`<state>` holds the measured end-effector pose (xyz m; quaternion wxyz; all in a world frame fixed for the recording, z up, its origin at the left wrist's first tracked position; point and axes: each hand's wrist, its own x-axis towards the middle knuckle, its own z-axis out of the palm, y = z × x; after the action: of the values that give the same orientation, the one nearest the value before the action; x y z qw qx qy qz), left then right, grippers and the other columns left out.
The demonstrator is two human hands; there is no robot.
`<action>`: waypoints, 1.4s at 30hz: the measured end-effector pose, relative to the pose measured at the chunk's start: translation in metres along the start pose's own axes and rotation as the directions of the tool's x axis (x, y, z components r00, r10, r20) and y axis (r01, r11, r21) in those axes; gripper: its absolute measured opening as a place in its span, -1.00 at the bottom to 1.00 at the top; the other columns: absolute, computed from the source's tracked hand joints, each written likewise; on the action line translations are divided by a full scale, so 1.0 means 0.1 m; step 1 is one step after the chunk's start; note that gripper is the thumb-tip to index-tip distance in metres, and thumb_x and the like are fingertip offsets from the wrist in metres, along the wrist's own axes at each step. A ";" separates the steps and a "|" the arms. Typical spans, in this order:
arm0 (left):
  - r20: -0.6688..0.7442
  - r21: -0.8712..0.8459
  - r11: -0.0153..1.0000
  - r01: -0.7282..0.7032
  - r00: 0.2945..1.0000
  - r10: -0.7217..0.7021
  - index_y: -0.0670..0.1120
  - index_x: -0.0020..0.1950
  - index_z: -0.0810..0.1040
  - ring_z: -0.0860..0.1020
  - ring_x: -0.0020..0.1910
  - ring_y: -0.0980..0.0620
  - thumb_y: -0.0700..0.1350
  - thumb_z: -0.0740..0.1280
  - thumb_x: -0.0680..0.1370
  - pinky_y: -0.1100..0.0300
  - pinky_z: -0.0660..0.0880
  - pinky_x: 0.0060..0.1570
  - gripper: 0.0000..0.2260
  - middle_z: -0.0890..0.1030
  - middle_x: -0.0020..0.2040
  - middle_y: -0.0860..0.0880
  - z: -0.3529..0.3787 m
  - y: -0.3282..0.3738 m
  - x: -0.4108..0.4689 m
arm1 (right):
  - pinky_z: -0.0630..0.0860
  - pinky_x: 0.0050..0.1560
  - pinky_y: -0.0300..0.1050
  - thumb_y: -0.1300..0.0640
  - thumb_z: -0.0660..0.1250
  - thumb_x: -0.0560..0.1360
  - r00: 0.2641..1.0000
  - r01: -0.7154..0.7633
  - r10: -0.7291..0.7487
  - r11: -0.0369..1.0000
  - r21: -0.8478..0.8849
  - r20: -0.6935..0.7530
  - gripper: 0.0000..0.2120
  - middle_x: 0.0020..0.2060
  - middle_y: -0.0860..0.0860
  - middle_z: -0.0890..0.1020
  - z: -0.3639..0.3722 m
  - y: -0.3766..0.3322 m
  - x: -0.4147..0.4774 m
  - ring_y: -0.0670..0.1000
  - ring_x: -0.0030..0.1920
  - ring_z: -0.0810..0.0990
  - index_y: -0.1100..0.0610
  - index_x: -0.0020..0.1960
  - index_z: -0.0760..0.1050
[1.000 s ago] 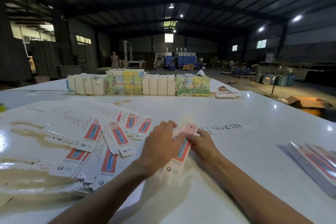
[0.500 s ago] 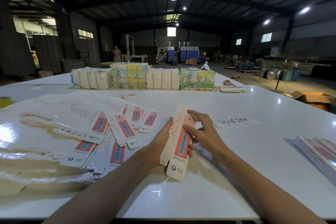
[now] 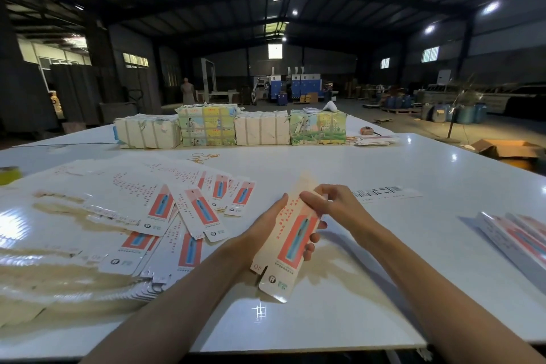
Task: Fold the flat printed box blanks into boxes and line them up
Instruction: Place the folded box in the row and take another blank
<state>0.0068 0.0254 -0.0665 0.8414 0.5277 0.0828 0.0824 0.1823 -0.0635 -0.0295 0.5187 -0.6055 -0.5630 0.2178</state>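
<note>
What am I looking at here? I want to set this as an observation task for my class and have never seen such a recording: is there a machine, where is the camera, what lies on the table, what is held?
There is no machine, only a person's two bare arms. The camera sits on the person's head and looks forward and down, so the left hand and right hand reach in from below. Both hold one long printed box above the white table. The left hand grips its side, the right hand pinches its upper end, and its lower flaps are open. To the left lie many flat blanks, overlapping. At the right edge lie similar printed pieces, probably finished boxes. At the far side stands a row of wrapped bundles.
</note>
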 end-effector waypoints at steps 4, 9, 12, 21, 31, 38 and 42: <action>0.000 0.037 0.999 0.003 1.000 -0.003 -0.13 0.25 0.66 0.68 -0.12 -0.05 0.42 0.30 0.55 0.09 0.63 -0.02 -0.36 0.66 0.00 -0.15 0.00 0.00 0.03 | 0.62 0.16 0.03 -0.08 0.41 0.64 0.995 0.011 -0.030 0.979 0.203 0.093 -0.59 -0.20 0.16 0.73 -0.08 -0.01 -0.02 0.08 -0.12 0.72 0.30 -0.06 0.69; -0.031 -0.009 1.000 -0.011 0.999 0.011 -0.15 0.26 0.59 0.65 -0.16 -0.03 0.39 0.25 0.60 0.11 0.63 -0.02 -0.39 0.62 -0.04 -0.14 0.09 0.02 -0.03 | 0.62 0.05 -0.11 -0.10 0.38 0.61 0.994 0.010 -0.049 0.928 0.372 0.096 -0.55 -0.19 0.16 0.68 -0.06 -0.06 -0.06 0.11 -0.10 0.69 0.32 -0.06 0.67; -0.043 0.004 0.999 -0.045 0.998 0.045 -0.11 0.18 0.51 0.64 -0.26 0.02 0.38 0.31 0.56 0.16 0.65 -0.11 -0.44 0.63 -0.15 -0.09 0.16 0.00 -0.02 | 0.59 0.06 -0.11 -0.06 0.37 0.63 0.989 -0.014 -0.057 0.879 0.477 0.133 -0.64 -0.08 0.20 0.66 -0.05 -0.07 -0.07 0.09 -0.07 0.65 0.23 -0.11 0.66; -0.121 -0.241 0.964 -0.115 0.989 0.088 -0.15 -0.07 0.60 0.59 -0.36 0.03 0.34 0.40 0.53 0.18 0.60 -0.31 -0.48 0.58 -0.27 -0.08 0.03 -0.06 0.13 | 0.63 0.21 0.04 0.07 0.49 0.57 0.998 0.004 -0.034 0.850 0.526 0.048 -0.61 0.04 0.14 0.66 0.19 -0.07 -0.11 0.14 0.07 0.70 0.10 0.35 0.52; -0.482 0.127 0.966 -0.224 0.837 0.257 -0.02 0.43 0.57 0.71 0.08 -0.26 0.38 0.14 0.65 -0.17 0.67 0.11 -0.40 0.70 0.18 -0.23 0.25 -0.05 -0.03 | 0.73 -0.02 0.10 0.10 0.49 0.58 1.000 0.000 0.007 0.874 0.487 -0.014 -0.41 0.04 0.13 0.75 0.20 -0.09 -0.20 0.22 0.06 0.76 -0.20 0.50 0.32; -0.443 0.685 0.704 -0.191 0.658 0.609 0.65 0.31 0.11 0.61 -0.11 0.51 0.44 0.23 0.51 0.42 0.51 -0.43 -0.56 0.51 -0.07 0.64 0.37 -0.01 -0.11 | 0.63 0.27 0.19 0.08 0.52 0.56 0.998 0.035 -0.014 0.922 0.387 -0.057 -0.42 0.05 0.06 0.77 0.18 -0.06 -0.17 0.13 0.13 0.74 -0.13 0.50 0.37; -0.342 0.819 0.567 -0.093 0.713 0.612 0.34 0.65 -0.03 0.45 -0.06 0.70 0.23 0.55 0.47 0.61 0.40 -0.38 -0.06 0.36 0.13 0.54 0.32 -0.04 -0.06 | 0.72 0.05 0.06 0.10 0.56 0.53 1.000 0.018 -0.024 0.919 0.393 0.012 -0.39 0.00 0.06 0.75 0.17 -0.01 -0.15 0.13 0.10 0.76 -0.20 0.48 0.40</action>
<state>0.0087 -0.0052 -0.0562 0.4345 0.7770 0.2538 0.3782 0.1636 -0.0708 -0.0397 0.6273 -0.4812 -0.5184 0.3258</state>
